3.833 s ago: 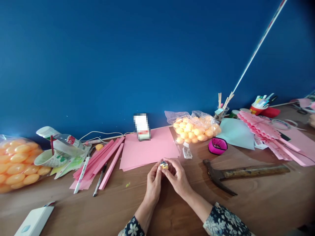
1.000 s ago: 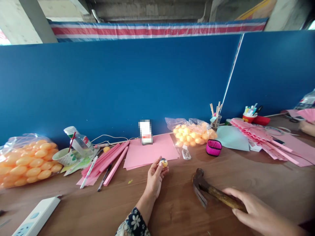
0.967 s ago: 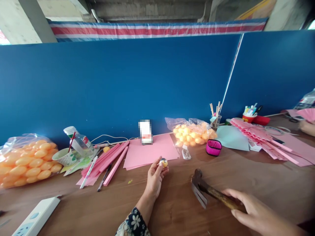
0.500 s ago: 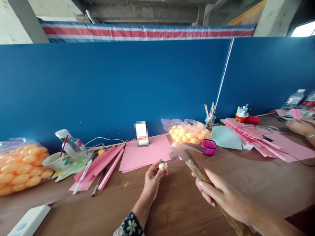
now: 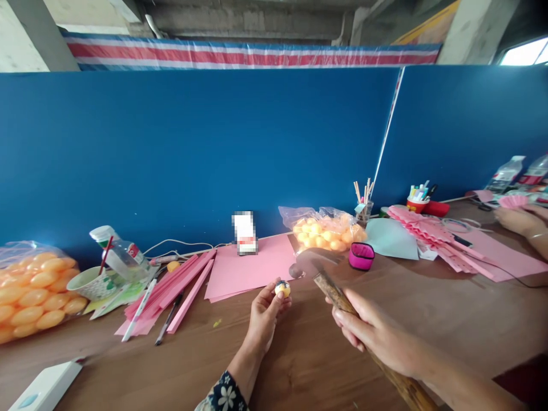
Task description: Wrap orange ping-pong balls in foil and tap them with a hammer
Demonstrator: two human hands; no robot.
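Observation:
My left hand [image 5: 262,319] pinches a small round ball [image 5: 282,290], pale yellow with a dark patch on top, between thumb and fingers, low over the brown table. My right hand [image 5: 377,331] is wrapped around the wooden handle of a hammer [image 5: 336,292]. The hammer's metal head, blurred by motion, is just above and to the right of the ball, apart from it. Behind the ball lies a stack of pink paper sheets [image 5: 252,265].
Bags of orange balls stand at the left [image 5: 38,291] and back centre [image 5: 327,231]. Pink strips [image 5: 188,279], a paper cup [image 5: 92,283], a bottle [image 5: 124,251] and a magenta band [image 5: 362,257] lie around. Another person's hands [image 5: 518,220] hold pink paper at far right.
The hammer in my right hand has shifted slightly left, nearer the ball. My left hand keeps its pinch on the ball. The whole view has shifted a little.

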